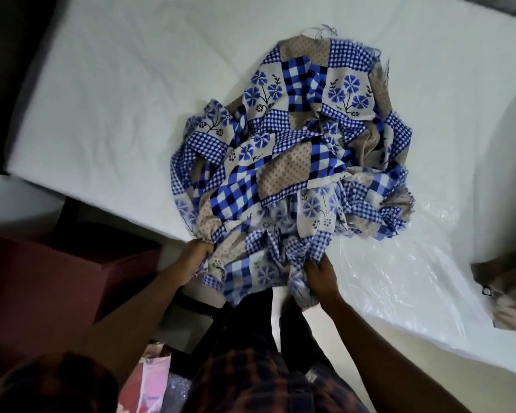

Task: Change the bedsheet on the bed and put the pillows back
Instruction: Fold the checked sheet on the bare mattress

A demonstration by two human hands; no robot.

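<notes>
Left grip and right grip both pinch bunched folds at the sheet's near edge, close together, at the mattress edge. Sheet is a crumpled heap on the bare mattress, straight ahead of both grips, bulk slightly toward the right one. No clear long axis yet. My guess: spread grips sideways first, then throw forward.

Both hands on crumpled bedsheet
</notes>
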